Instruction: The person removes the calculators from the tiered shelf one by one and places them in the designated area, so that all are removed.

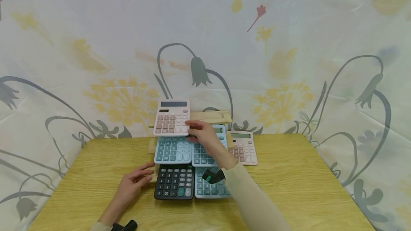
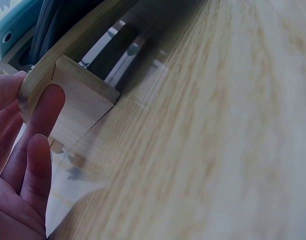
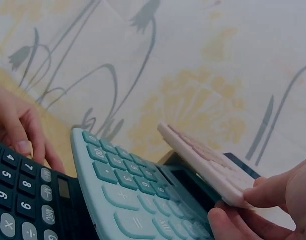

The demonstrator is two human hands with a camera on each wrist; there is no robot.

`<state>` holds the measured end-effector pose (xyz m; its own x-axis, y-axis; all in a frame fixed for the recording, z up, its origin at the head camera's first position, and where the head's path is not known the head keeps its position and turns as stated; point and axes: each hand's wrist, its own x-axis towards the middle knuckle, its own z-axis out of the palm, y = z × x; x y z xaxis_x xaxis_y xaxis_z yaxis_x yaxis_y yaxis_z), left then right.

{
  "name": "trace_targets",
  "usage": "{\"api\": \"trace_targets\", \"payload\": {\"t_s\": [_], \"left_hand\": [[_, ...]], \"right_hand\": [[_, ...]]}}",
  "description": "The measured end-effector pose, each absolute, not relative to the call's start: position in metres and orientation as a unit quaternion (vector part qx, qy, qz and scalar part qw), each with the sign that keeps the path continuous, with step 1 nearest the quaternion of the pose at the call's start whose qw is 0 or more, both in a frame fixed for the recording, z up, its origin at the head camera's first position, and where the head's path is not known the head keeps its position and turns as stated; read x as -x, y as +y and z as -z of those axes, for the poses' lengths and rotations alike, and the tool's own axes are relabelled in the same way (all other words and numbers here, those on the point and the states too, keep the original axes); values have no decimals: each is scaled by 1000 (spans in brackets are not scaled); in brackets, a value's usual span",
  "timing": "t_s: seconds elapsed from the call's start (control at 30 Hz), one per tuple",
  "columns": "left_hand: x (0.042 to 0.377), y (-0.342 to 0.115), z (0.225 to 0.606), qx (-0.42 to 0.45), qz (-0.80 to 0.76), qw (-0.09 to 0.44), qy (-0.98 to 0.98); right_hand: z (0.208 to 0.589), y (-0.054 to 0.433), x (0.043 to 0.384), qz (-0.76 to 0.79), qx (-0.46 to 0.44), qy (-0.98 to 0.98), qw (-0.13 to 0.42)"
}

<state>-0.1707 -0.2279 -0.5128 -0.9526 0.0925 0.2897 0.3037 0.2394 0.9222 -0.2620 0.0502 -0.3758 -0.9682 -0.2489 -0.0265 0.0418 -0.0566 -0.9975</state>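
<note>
Between thumb and fingers, my right hand (image 1: 205, 134) pinches the lower right edge of a pink calculator (image 1: 171, 129), which is tilted on the top level of a wooden rack (image 1: 215, 117). Below it, two blue calculators (image 1: 173, 154) lean side by side on the middle level. On the bottom level stand a black calculator (image 1: 173, 188) and another blue calculator (image 1: 205, 191), partly hidden by the right wrist. My left hand (image 1: 131, 184) rests its extended fingertips against the wooden side (image 2: 88, 45) of the rack, left of the black calculator.
A second pink calculator (image 1: 245, 152) leans at the right of the rack, partly behind it. The rack stands on a yellowish wood-grain table (image 1: 289, 184). A flower-printed cloth (image 1: 282, 45) hangs behind the table.
</note>
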Motion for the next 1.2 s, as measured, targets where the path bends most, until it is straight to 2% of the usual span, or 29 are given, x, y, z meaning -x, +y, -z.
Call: {"api": "trace_targets", "payload": {"t_s": [0.6,1.2], "left_hand": [[171,-227,512,118,614,80,-776],[170,-227,512,120,610,79,-779]], "right_hand": [[373,57,256,714,78,690,89],[376,92,246,719,64,690,52]]}}
